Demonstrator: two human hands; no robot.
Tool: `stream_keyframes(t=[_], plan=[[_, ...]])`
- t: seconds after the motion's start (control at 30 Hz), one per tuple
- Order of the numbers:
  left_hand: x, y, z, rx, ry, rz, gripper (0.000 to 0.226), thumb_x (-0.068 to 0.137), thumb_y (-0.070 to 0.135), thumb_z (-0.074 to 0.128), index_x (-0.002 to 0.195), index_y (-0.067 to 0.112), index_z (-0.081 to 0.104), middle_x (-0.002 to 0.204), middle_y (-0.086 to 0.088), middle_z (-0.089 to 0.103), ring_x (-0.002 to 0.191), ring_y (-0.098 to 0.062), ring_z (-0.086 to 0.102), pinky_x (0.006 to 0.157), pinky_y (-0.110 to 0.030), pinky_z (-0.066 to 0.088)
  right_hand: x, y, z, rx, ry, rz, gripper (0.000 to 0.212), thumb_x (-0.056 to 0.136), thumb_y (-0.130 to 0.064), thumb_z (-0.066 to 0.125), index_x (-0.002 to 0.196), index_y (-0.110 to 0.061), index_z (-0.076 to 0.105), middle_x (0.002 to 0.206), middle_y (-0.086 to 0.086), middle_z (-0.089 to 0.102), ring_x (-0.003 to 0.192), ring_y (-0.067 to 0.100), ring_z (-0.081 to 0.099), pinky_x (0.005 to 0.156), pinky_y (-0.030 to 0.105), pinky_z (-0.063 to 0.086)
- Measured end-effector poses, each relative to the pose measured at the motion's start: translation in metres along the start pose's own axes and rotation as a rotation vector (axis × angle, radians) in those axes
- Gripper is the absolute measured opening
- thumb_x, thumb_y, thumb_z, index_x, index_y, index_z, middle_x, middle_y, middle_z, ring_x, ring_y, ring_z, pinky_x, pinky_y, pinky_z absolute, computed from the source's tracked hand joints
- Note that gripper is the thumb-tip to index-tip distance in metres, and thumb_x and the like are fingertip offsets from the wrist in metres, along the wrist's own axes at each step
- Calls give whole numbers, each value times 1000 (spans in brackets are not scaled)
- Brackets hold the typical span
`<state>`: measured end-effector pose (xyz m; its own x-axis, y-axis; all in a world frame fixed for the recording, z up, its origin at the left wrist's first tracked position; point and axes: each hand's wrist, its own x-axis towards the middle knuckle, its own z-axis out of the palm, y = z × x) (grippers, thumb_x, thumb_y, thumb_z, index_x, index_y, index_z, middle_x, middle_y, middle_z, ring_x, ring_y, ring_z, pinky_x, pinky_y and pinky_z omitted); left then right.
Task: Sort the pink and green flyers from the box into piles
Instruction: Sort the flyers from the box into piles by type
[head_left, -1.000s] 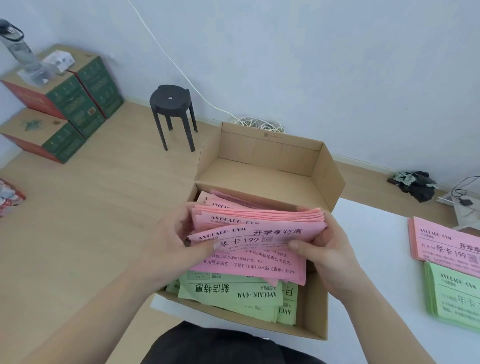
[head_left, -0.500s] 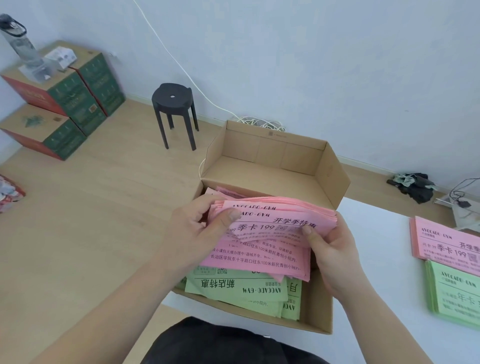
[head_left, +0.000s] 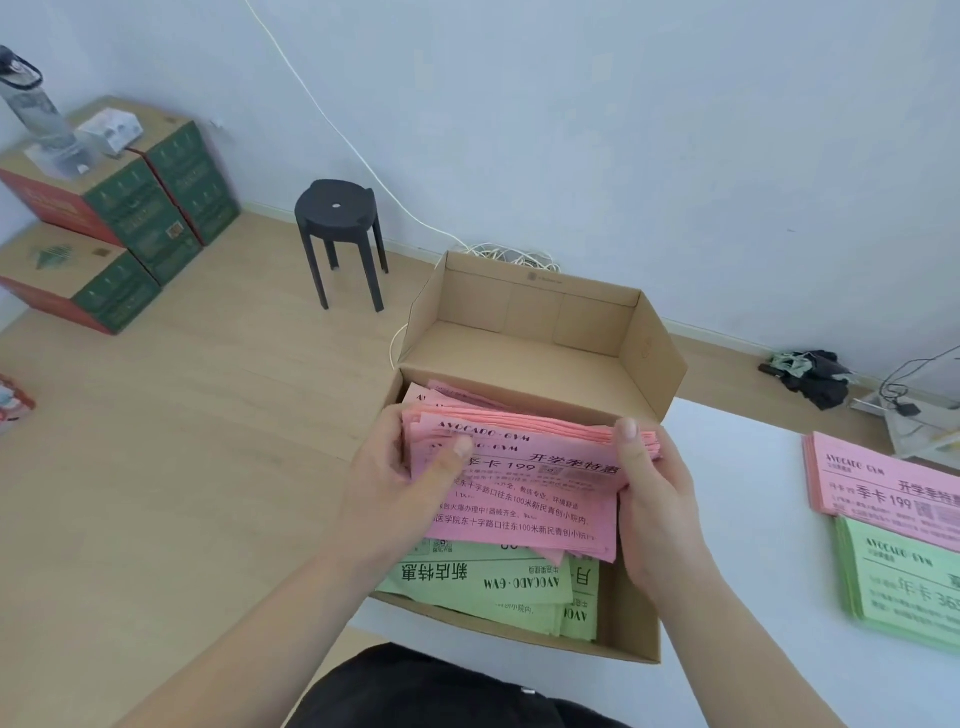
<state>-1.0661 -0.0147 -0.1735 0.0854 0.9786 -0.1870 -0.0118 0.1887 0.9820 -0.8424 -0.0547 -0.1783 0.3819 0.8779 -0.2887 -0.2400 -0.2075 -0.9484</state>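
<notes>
Under the pink flyers (head_left: 524, 493), green flyers (head_left: 483, 587) lie half hidden.

pink flyers (head_left: 524, 499) and green flyers (head_left: 488, 587): thin matt paper, black print. box (head_left: 540, 353): plain brown corrugated cardboard, matt. stool (head_left: 337, 208): matt black plastic; floor (head_left: 182, 415): smooth pale wood-look boards; table (head_left: 753, 519): smooth white.

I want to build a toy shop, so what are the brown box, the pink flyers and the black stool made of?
The open brown box looks like matte cardboard: creased fold lines, stiff flaps. The stack of thin pink flyers looks like dull printed paper, with thin layered edges. The round black stool is probably moulded matte plastic; I cannot be sure.
</notes>
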Motion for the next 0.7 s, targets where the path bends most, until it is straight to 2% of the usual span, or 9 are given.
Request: stream_keyframes(t=[0.1,0.2,0.23,0.3,0.37,0.47,0.57,0.63,0.7], plan=[[2,4,8,63,120,64,32,94,58,65,96,25,64,91,1,72,84,-5,65,70,-19,53,-2,3,5,3,34,-9,74,73,-67,83,101,-4,56,96,19,63,87,35,65,74,65,56],[4,3,12,23,199,61,29,103,44,56,102,17,67,103,-5,74,99,-21,70,85,-40,56,-4,3,9,21,66,-14,65,74,-67,83,97,-11,58,96,20,63,90,34,63,79,66,52],[4,2,11,-19,180,78,30,105,40,52,104,14,68,108,-5,74,107,-23,69,90,-45,56,-4,3,10,20,75,-9,62,74,-68,82,96,-14,60,97,23,63,91,37,64,80,67,52],[3,-2,4,-33,56,152,41,103,51,50,114,15,66,123,-6,69,119,-27,64,100,-53,52,-3,5,13,24,86,2,57,78,-69,79,98,-18,61,102,25,65,99,50,66,80,77,51],[1,-3,-4,29,-82,152,57,88,60,72,128,21,59,134,0,63,120,-23,64,101,-46,53,-1,6,17,21,110,11,51,80,-70,75,93,-23,62,99,14,66,98,48,66,84,79,49],[2,-12,-11,183,-119,70,78,76,19,92,137,38,48,128,15,65,121,-11,64,101,-31,52,2,9,23,20,139,1,53,79,-73,74,89,-22,61,99,11,64,94,29,65,96,70,49],[6,-12,-8,235,-39,13,65,84,7,84,118,53,52,113,17,73,114,-6,68,94,-34,57,4,11,24,72,111,16,55,74,-73,79,90,-23,62,102,13,68,100,34,70,92,61,55],[11,-5,-4,263,-6,-11,50,90,10,79,113,47,55,106,20,74,104,-2,71,89,-34,60,7,12,18,30,20,6,72,65,-71,87,104,-18,58,109,13,68,104,33,71,89,58,58],[13,10,2,324,23,16,42,92,13,78,111,43,54,100,25,73,95,4,70,84,-29,59,10,9,9,-45,-113,-38,88,64,-51,97,126,-7,52,125,19,67,116,35,68,94,63,56]])
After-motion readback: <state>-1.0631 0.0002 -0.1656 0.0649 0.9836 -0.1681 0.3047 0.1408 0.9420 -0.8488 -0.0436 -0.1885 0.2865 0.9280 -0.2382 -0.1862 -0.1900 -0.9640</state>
